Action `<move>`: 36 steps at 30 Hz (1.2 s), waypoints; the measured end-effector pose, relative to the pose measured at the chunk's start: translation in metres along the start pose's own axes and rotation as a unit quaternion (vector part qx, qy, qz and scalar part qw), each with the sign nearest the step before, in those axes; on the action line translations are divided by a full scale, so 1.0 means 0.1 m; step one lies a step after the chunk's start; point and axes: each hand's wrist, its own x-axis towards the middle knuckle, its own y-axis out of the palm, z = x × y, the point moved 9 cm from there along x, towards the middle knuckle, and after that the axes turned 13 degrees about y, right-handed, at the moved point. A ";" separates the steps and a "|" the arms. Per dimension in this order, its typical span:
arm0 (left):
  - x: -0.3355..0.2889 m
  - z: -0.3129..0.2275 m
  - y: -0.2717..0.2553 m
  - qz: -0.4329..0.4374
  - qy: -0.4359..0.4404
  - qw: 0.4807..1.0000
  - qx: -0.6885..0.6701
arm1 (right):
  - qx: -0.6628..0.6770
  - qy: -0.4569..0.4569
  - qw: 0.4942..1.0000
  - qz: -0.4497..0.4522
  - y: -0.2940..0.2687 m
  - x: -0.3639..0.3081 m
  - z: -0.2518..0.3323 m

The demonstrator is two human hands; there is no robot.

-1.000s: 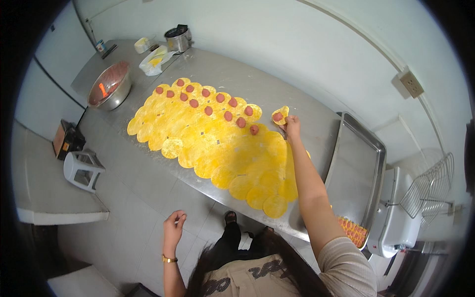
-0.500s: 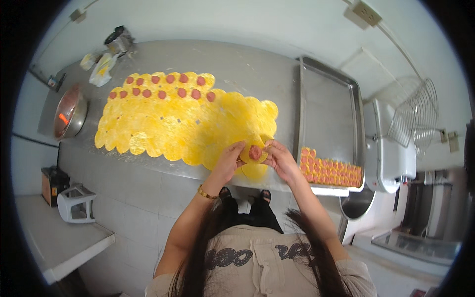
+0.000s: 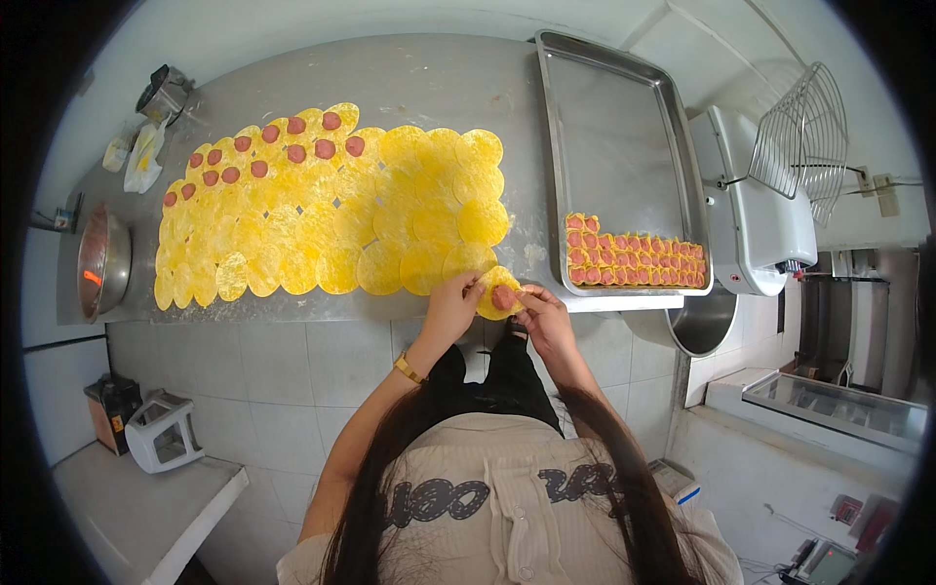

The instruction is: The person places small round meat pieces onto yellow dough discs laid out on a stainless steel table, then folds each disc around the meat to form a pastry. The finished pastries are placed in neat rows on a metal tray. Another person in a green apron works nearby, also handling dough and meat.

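Note:
Between my two hands, at the front edge of the table, is a round yellow dough wrapper (image 3: 485, 305) with a ball of pinkish meat filling (image 3: 504, 297) on it. My left hand (image 3: 454, 304) pinches its left side, and my right hand (image 3: 542, 317) pinches its right side. Overlapping yellow wrappers (image 3: 322, 229) lie in rows to the left, dusted with white flour. Several of those at the back carry small balls of filling (image 3: 296, 153). Right of my hands, filled dumplings (image 3: 639, 258) stand packed in rows at the near end of a metal tray (image 3: 558, 146).
A metal bowl (image 3: 117, 263) with an orange-handled tool stands at the table's left end. Behind it are a plastic bag (image 3: 146, 161) and a metal container (image 3: 164, 95). A white appliance (image 3: 756, 214) and a wire rack (image 3: 804, 136) stand beyond the tray.
My view has shifted, so the table sits higher and further left in it. Both hands still hold the wrapper, now just off the wrapper sheet's near right corner.

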 end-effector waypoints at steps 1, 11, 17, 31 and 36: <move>0.01 -0.02 0.01 0.000 0.011 1.000 0.000 | 0.012 -0.008 1.000 -0.019 -0.03 0.01 0.00; -0.09 0.19 0.23 -0.005 -0.142 0.935 -0.325 | 0.000 -0.089 0.995 -0.051 0.09 -0.11 0.13; -0.09 0.00 0.20 0.021 -0.057 0.941 -0.334 | -0.040 -0.083 0.995 0.037 0.27 -0.16 0.20; -0.17 0.02 0.20 -0.060 -0.164 0.875 -0.451 | -0.118 -0.154 0.980 0.042 0.27 -0.22 0.37; -0.11 -0.03 0.18 -0.108 -0.121 0.848 -0.504 | -0.104 -0.189 0.971 0.099 0.56 -0.42 0.49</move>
